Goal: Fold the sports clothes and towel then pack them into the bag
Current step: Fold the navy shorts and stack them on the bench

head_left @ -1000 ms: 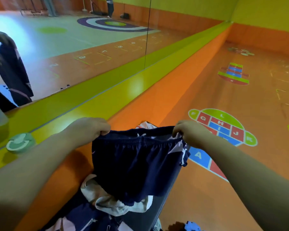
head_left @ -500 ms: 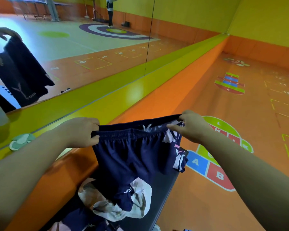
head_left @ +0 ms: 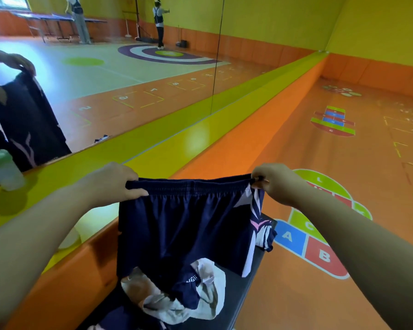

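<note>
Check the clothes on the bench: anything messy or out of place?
Yes. Under the held-up navy shorts, a white and navy garment lies crumpled, unfolded, on the dark bench. No bag is in view.

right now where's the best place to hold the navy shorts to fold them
By the elastic waistband, one corner in each hand from above, as the left hand and right hand do. The navy shorts hang flat and spread, legs down.

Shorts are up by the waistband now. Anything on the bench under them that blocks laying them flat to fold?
Yes. A crumpled white and navy garment lies on the dark bench directly below the shorts held by the left hand and right hand.
</note>
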### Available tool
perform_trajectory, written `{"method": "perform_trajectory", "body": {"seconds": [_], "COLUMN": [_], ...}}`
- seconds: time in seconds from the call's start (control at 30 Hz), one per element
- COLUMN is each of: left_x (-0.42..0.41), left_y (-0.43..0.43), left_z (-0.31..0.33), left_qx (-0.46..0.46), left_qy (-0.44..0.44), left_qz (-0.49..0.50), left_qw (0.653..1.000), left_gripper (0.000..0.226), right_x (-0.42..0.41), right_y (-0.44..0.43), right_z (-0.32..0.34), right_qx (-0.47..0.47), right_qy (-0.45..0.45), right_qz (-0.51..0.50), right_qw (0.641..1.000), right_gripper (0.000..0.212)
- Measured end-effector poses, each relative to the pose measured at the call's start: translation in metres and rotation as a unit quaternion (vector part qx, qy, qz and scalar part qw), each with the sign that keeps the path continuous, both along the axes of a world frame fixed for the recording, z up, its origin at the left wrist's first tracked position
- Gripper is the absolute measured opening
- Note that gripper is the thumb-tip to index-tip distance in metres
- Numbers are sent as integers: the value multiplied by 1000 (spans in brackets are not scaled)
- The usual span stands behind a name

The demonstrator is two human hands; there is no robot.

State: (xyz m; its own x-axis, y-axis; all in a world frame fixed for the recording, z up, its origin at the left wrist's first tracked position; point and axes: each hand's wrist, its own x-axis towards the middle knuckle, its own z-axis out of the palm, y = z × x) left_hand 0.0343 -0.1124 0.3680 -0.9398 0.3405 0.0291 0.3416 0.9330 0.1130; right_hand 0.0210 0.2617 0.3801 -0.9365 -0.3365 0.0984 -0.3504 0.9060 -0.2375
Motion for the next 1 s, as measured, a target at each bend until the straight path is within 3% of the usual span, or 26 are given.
{"method": "perform_trajectory", "body": {"seconds": [0.17, 0.43, 0.6, 0.77, 0.9, 1.0], "left_x": [5, 14, 20, 27, 29, 30], "left_y": [-5, -21, -30, -34, -34, -32], "left_z": [1, -1, -7, -8, -10, -11], "left_qx": [46, 39, 61, 151, 160, 173], "left_qy": [-57, -42, 9, 2, -12, -27], "left_qz": [-14, 31, 49, 45, 39, 26], "left_qw": [997, 998, 997, 988, 986, 984], "left_gripper": [17, 25, 66, 17, 12, 19], "right_x": [-4, -7, 0, 9, 19, 22], "right_y": [-4, -6, -12, -10, -10, -10], "right_z": [-3, -9, -6, -3, -2, -1], "right_qx": [33, 152, 84, -28, -98, -65], "right_qy": [-21, -59, -44, -36, -40, -54], "right_qz": [15, 0, 5, -13, -3, 34], "right_qw": [999, 987, 996, 999, 994, 996], "right_gripper": [21, 21, 18, 25, 20, 10]}}
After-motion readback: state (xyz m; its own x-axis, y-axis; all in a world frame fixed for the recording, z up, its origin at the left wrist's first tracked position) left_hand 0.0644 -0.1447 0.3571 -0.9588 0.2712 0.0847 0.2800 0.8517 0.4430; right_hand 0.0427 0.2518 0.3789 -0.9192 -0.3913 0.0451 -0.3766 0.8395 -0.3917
